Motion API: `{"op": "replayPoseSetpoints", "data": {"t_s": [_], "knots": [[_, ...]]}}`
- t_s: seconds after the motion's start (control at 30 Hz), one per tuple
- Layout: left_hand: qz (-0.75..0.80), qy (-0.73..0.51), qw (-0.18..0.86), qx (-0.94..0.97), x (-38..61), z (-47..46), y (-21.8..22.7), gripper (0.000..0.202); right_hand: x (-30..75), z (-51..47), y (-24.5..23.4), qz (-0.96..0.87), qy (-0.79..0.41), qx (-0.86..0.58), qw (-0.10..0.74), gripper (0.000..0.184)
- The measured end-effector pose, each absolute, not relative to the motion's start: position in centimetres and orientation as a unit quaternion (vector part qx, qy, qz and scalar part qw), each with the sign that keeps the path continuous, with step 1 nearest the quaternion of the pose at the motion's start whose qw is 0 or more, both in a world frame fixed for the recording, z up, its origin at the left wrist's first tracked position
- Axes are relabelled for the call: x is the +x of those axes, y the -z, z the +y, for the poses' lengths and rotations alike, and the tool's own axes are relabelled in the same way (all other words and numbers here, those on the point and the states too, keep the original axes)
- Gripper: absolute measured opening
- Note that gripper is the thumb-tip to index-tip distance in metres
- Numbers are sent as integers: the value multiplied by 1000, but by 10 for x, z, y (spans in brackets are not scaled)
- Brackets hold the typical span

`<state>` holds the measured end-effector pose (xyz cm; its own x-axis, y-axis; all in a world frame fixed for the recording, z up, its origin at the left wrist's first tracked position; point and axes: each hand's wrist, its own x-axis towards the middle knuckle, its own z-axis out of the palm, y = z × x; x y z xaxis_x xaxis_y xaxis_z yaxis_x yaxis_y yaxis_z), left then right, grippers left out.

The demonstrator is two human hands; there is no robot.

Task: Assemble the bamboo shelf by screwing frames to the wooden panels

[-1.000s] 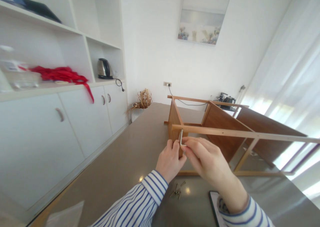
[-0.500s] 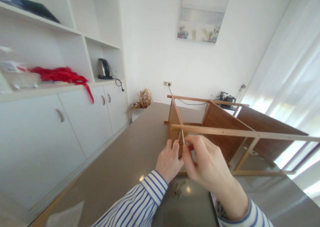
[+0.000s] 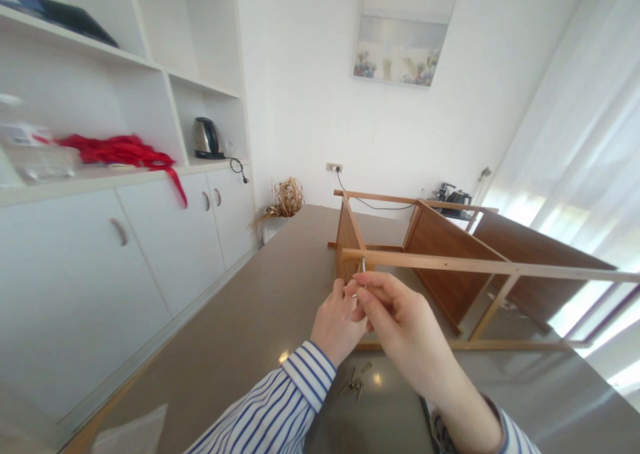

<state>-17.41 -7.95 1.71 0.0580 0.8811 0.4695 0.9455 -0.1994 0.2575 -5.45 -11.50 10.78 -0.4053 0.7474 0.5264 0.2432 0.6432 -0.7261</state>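
Observation:
A wooden furniture frame (image 3: 435, 262) lies on its side on the brown table (image 3: 240, 327), one light rail running from centre to the right edge. My right hand (image 3: 400, 324) pinches a small metal hex key (image 3: 363, 266) whose tip points up into the rail near its left end. My left hand (image 3: 339, 321) is closed around the frame's upright panel just below that joint, touching the right hand. Both sleeves are blue-and-white striped.
Several loose screws (image 3: 356, 381) lie on the table under my wrists, and a clear plastic bag (image 3: 135, 431) sits at the near left. White cabinets with a kettle (image 3: 207, 138) and red cloth (image 3: 120, 149) line the left wall. A dried plant (image 3: 286, 201) stands at the table's far end.
My right hand has turned the hex key, its fingers swinging leftward over my left hand. The left hand and the frame have stayed put.

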Motion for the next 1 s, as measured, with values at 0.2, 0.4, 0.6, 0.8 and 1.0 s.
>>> {"op": "replayPoseSetpoints", "data": {"t_s": [0.2,0.4,0.6,0.8,1.0], "knots": [[-632,284,86,-716,-175,-73,-4,28,-47,-108,-111,-860,-72,-270,427,22],[-625,291,124,-714,-175,-71,3,31,-45,-105,-115,-877,55,-237,415,21],[-633,284,115,-711,-173,-69,5,30,-48,-104,-116,-881,135,-214,399,18],[-637,313,85,-699,-173,-73,0,25,-50,-103,-114,-861,136,-236,429,16],[-629,328,85,-700,-173,-76,-5,25,-51,-106,-114,-866,81,-253,424,28]]}}
